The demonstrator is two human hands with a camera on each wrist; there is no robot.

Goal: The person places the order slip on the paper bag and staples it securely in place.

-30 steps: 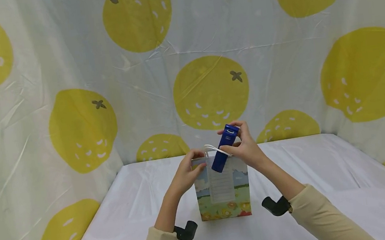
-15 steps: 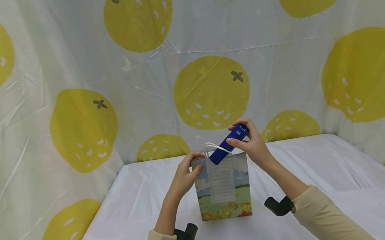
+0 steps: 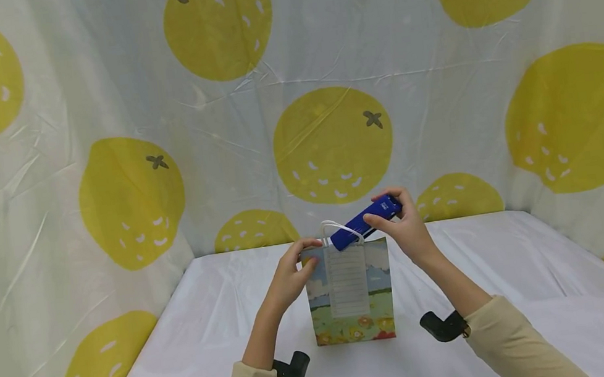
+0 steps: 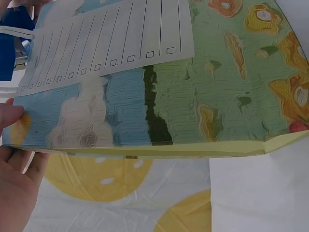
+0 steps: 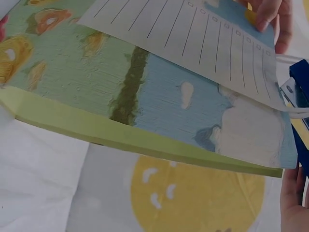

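Observation:
A paper gift bag [image 3: 354,329] printed with a flower meadow and sky stands upright in the head view. Against its front lies a lined checklist sheet [image 3: 347,283], reaching the bag's top edge. My left hand [image 3: 288,275] pinches the bag's upper left corner, thumb [image 4: 10,115] in front and fingers behind. In my right hand [image 3: 409,232] I grip a blue stapler [image 3: 374,212], tilted, its lower end at the top of the sheet inside the white cord handle [image 3: 334,222]. Metal shows on the stapler [image 5: 301,79] in the right wrist view; whether it straddles the edge I cannot tell.
The bag stands on a white-covered table [image 3: 230,346]. Behind and at both sides hangs a pale curtain [image 3: 223,135] with large yellow fruit prints. A black wrist camera mount [image 3: 292,368] sits on each wrist.
The stapler has swung from steep to a flatter tilt, its lower end rising to the bag's top edge. My right hand has shifted right; my left hand keeps its place on the bag.

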